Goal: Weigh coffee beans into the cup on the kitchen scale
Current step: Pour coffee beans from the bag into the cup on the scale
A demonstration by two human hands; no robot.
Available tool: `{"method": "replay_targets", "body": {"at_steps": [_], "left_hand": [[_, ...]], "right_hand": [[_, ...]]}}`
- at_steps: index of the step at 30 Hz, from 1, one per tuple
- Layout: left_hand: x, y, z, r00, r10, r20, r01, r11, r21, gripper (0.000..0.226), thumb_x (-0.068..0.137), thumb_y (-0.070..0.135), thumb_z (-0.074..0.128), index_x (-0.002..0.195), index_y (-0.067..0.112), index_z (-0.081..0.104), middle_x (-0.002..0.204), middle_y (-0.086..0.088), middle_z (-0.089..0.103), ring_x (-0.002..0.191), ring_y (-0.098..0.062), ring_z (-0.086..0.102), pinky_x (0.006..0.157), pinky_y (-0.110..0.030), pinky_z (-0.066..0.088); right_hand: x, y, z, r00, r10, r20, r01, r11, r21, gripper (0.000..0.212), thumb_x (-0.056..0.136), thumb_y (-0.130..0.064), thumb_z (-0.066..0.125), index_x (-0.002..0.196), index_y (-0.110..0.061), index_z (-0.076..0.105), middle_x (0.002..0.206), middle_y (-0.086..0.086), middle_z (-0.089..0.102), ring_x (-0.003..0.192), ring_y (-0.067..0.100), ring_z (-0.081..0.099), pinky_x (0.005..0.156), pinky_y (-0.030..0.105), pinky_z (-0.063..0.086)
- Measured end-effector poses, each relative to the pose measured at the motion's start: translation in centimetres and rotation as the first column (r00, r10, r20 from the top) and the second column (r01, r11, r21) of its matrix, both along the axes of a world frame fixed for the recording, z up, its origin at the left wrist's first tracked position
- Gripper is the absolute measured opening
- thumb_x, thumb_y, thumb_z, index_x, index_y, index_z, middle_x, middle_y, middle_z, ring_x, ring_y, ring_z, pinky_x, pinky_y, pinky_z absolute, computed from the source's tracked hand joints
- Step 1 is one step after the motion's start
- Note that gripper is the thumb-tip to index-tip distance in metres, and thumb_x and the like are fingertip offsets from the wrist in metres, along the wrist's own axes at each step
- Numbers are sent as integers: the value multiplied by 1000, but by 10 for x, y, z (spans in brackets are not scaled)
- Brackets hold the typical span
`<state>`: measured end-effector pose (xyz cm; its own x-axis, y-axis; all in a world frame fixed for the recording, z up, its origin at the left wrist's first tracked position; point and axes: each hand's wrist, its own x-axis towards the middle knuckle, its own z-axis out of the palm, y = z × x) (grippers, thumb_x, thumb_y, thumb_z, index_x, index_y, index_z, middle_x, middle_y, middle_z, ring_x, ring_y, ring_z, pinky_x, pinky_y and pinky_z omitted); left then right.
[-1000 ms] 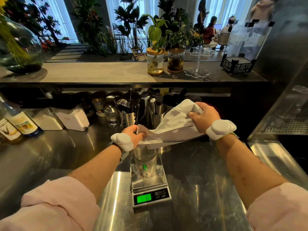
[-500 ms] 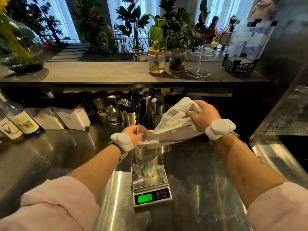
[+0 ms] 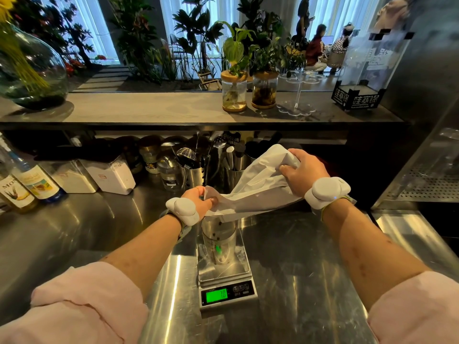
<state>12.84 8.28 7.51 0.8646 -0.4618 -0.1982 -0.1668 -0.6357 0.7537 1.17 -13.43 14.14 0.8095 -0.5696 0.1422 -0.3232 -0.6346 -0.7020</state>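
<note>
Your left hand (image 3: pixel 198 200) is pinching the crumpled white paper bag's (image 3: pixel 255 186) mouth just above the shiny steel cup (image 3: pixel 219 244) standing on the silver kitchen scale (image 3: pixel 238 270); your right hand (image 3: pixel 301 173) is gripping its raised end.

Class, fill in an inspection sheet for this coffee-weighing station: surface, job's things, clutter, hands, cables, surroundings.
Surface: steel counter, shiny, full of reflections.
Job's things: metal cup stands on the kitchen scale, whose green display is lit; white bag is tilted, its mouth over the cup.
Clutter: syrup bottles at far left, white containers and steel utensil holders along the back.
Hands: left hand pinches the bag's mouth; right hand grips its raised end.
Cables: nothing seen.
Surroundings: shelf above, with plant jars and a glass vase; people seated beyond.
</note>
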Motion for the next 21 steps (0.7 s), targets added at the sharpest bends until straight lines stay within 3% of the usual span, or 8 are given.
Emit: {"method": "replay_targets", "body": {"at_steps": [3, 8, 14, 21], "left_hand": [[-1, 1, 0, 1000, -3, 9, 3, 1000, 5, 34, 91, 18, 54, 124, 11, 53, 98, -2, 59, 83, -18, 55, 65, -24, 45], [-1, 1, 1, 1000, 0, 10, 0, 1000, 9, 33, 90, 21, 56, 122, 11, 55, 100, -4, 62, 88, -19, 56, 74, -28, 46], [-3, 2, 1, 1000, 1, 7, -1, 1000, 8, 33, 90, 20, 56, 122, 10, 55, 98, -4, 61, 85, -20, 56, 70, -28, 46], [-4, 3, 1, 1000, 11, -3, -11, 1000, 18, 36, 90, 20, 55, 125, 12, 53, 105, -6, 64, 88, -20, 57, 75, -29, 47]], "right_hand": [[0, 1, 0, 1000, 3, -2, -3, 1000, 3, 28, 88, -24, 59, 116, -19, 58, 99, 3, 64, 90, 25, 60, 84, 45, 52], [1, -1, 2, 1000, 12, -3, -12, 1000, -15, 28, 88, -24, 58, 117, -21, 57, 96, 0, 62, 88, 23, 60, 78, 37, 50], [1, -2, 2, 1000, 20, 4, -20, 999, -33, 31, 89, -24, 58, 120, -23, 56, 96, -2, 60, 87, 20, 57, 74, 33, 45], [2, -3, 0, 1000, 26, 13, -25, 998, -58, 40, 89, -27, 58, 128, -25, 51, 99, -4, 58, 86, 17, 53, 74, 31, 43]]}}
